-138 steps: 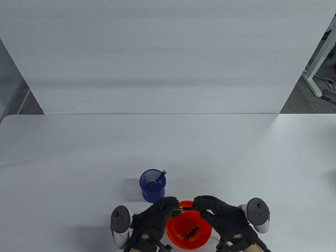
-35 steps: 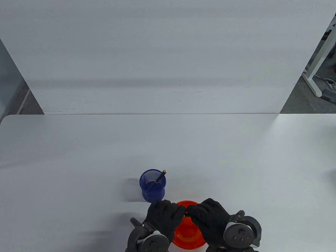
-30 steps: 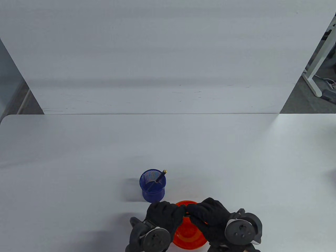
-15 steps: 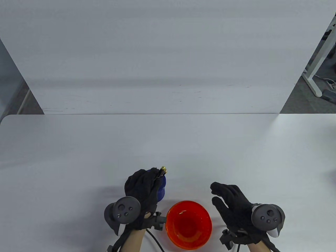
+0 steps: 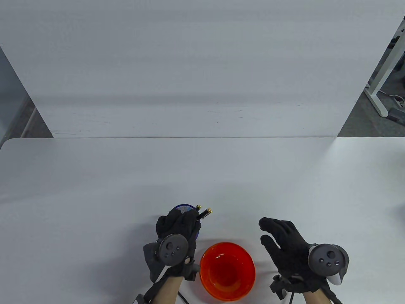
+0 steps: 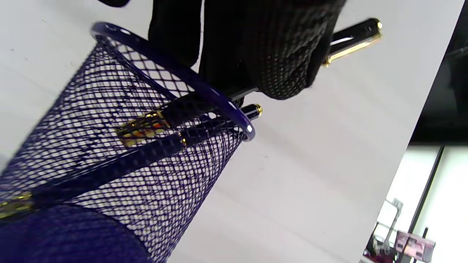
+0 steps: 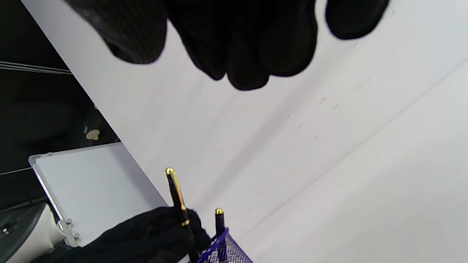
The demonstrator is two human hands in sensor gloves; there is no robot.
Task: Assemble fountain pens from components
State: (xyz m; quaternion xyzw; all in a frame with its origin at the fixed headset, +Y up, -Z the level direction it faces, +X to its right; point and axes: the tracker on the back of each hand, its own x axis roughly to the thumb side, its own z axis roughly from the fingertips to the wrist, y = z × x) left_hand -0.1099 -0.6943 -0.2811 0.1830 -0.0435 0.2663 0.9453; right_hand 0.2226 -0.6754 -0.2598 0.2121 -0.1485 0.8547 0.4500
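My left hand (image 5: 190, 220) grips a black fountain pen with gold trim (image 5: 205, 213) over the blue mesh cup (image 5: 184, 208). In the left wrist view the fingers (image 6: 285, 54) hold the pen (image 6: 353, 34) slanted, its lower end inside the cup (image 6: 175, 69). A second black pen (image 5: 198, 207) leans in the cup; it also shows in the left wrist view (image 6: 219, 124). My right hand (image 5: 269, 229) is open and empty, right of the red bowl (image 5: 207, 262). The right wrist view shows the held pen (image 7: 176, 191) and the second pen (image 7: 218, 219).
The red bowl holds nothing that I can see. A white panel (image 5: 202, 63) stands behind the table's far edge. The table (image 5: 95, 177) is white and wide around the cup and bowl.
Both hands held the pen together over the bowl. The left hand then carried it to the cup and has lowered its end inside. The right hand let go and moved right.
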